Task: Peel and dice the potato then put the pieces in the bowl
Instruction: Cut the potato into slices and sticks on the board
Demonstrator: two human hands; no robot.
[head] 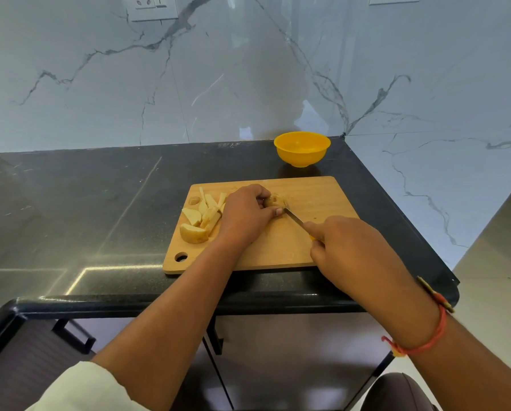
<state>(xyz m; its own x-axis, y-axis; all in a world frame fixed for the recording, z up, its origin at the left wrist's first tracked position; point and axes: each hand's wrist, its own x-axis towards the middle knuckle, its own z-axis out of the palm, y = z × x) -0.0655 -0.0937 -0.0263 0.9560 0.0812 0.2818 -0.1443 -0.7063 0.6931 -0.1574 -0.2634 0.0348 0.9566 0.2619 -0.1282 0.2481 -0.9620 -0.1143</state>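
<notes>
On the black stone counter [100, 203] lay our rectangular wooden cutting board [316, 191]. Our left hand [245, 215] pinched the pale peeled potato piece [276, 200] mid-board. Our right hand [346, 247] gripped the yellow-handled knife [294, 218], its blade touching the piece. Cut potato wedges [198, 221] lay at the board's left, and the round yellow plastic bowl [301, 148] stood just behind the board.

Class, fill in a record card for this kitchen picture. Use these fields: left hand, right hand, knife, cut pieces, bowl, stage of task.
Left hand: the left hand holds a potato piece down on the cutting board
Right hand: the right hand grips the handle of the knife
Knife: blade angled up-left, meeting the held piece
Cut pieces: the cut pieces, wedges and strips, lie piled at the board's left side
Bowl: the yellow bowl stands on the counter beyond the board; no pieces visible in it
Stage of task: cutting in progress, nothing moved to the bowl yet
</notes>
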